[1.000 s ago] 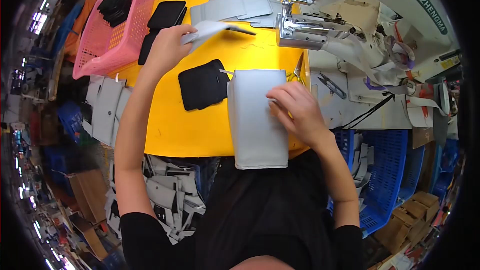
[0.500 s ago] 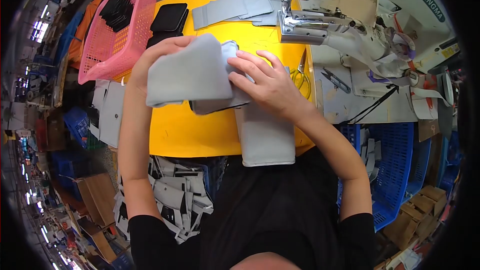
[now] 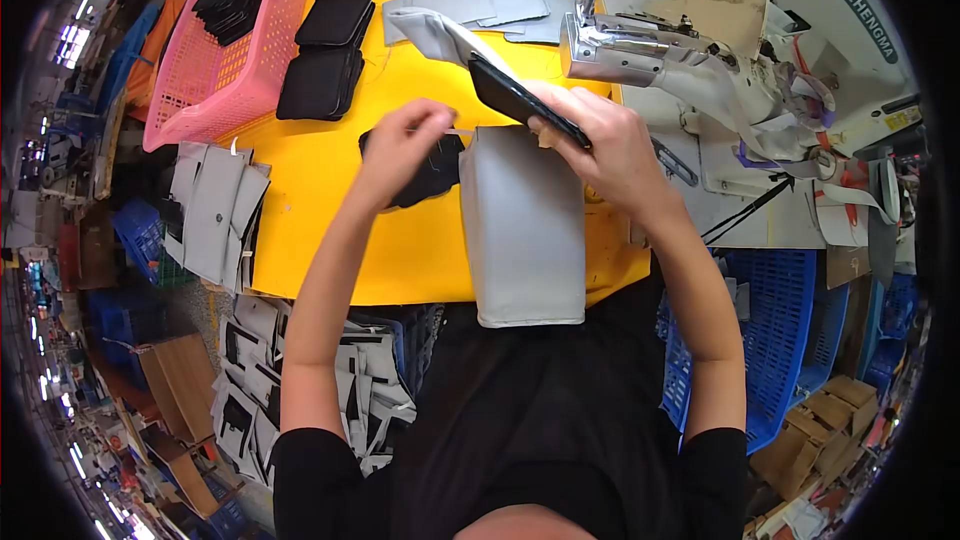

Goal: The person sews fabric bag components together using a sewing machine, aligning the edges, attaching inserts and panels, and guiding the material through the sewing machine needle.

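Note:
My right hand (image 3: 610, 145) grips a grey piece with a black panel (image 3: 515, 95), raised and tilted above the yellow table. My left hand (image 3: 410, 150) is closed, its fingertips pressed together, over a black square piece (image 3: 437, 172); whether anything small is between them cannot be made out. Below my right hand a long grey piece (image 3: 525, 250) lies over the table's front edge. Flat grey panels (image 3: 490, 2) lie at the back of the table. Two stacks of black square pieces (image 3: 335, 18) (image 3: 318, 86) sit at the back left.
A pink basket (image 3: 215, 90) with black pieces stands at the left. The sewing machine (image 3: 612, 52) is at the back right, with thread snips (image 3: 675, 162) beside it. Grey pieces (image 3: 212, 215) hang at the left edge; more lie below. A blue crate (image 3: 765, 330) stands at the right.
The grey piece has passed from my left hand to my right and moved up and right, its black panel now showing. My left hand has let go and moved over the black square piece.

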